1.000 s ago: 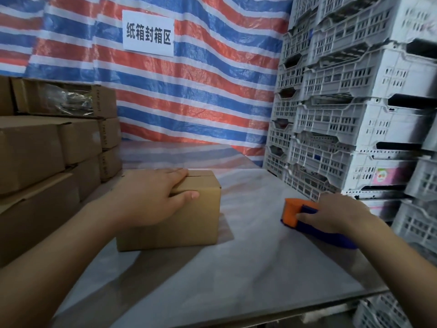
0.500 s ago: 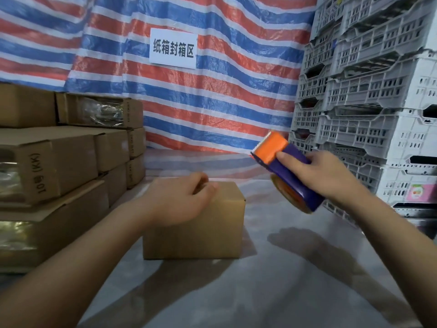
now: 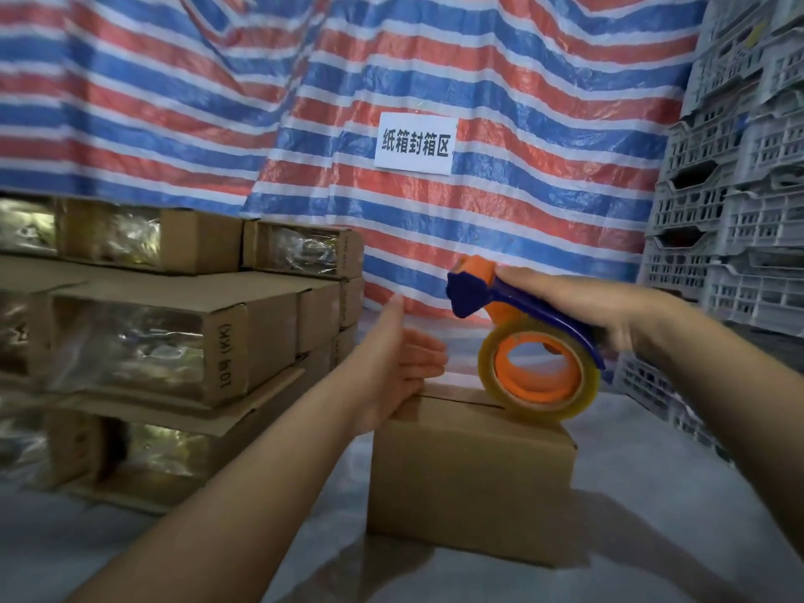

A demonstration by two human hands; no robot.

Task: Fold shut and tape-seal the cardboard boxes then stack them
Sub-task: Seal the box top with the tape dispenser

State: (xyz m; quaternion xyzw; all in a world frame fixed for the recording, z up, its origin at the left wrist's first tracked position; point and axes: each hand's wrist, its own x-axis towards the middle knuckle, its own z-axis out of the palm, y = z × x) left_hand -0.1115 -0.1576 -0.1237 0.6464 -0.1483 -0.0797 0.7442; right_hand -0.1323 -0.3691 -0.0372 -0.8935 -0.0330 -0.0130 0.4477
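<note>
A small brown cardboard box (image 3: 470,480) stands on the grey table (image 3: 652,493) with its top flaps folded shut and the seam showing. My left hand (image 3: 396,363) rests on the box's top left edge, fingers straight and thumb up. My right hand (image 3: 609,315) grips the blue and orange tape dispenser (image 3: 522,341). Its clear tape roll hangs just above the box's top right, close to the seam; contact is unclear.
A stack of sealed cardboard boxes (image 3: 174,341) with shiny tape fills the left side. Grey plastic crates (image 3: 739,189) are piled at the right. A striped tarp with a white sign (image 3: 415,143) hangs behind the table.
My right hand has carried the tape dispenser from beside the box to over its top. My left hand has opened and slid to the box's left edge. The view has tilted up.
</note>
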